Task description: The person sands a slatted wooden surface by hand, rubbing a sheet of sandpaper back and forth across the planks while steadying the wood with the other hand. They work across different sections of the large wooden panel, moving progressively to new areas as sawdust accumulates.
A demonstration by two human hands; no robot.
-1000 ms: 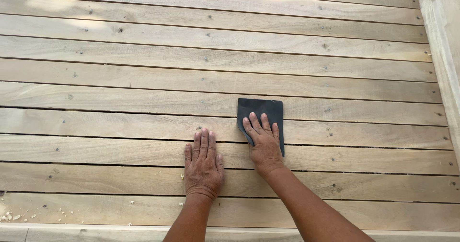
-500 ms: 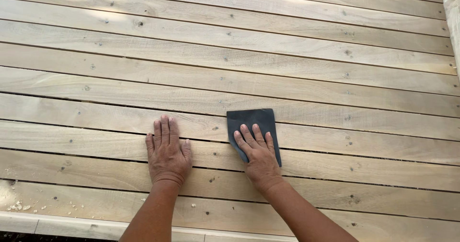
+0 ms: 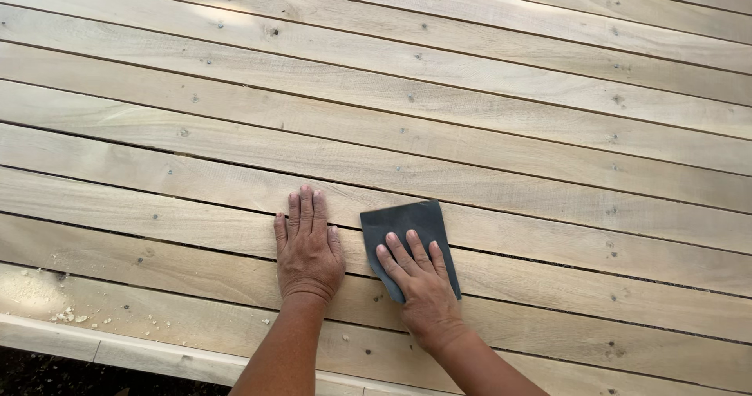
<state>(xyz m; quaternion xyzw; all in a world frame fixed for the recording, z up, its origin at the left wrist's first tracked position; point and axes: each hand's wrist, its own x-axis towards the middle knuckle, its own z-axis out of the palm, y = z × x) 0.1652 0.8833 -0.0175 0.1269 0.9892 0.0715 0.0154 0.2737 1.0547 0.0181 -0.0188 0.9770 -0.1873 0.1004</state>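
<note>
A dark grey sandpaper sheet (image 3: pixel 403 220) lies flat on a surface of pale wooden slats (image 3: pixel 470 130), across two slats near the front edge. My right hand (image 3: pixel 419 286) presses down on its lower half with the fingers spread, so the sheet's near part is hidden. My left hand (image 3: pixel 308 247) rests palm-down on bare wood just to the left of the sheet, fingers together, holding nothing. A narrow strip of wood separates the two hands.
The slats run left to right with thin dark gaps between them and small knots. Sawdust and small wood chips (image 3: pixel 63 314) lie at the lower left. A lighter edge board (image 3: pixel 117 353) borders the front, with dark ground (image 3: pixel 47 376) below it.
The view has drifted left and the upright board at the right has left the frame. My right hand and the sheet have slid left along the slats. My left hand now lies closer to the sheet.
</note>
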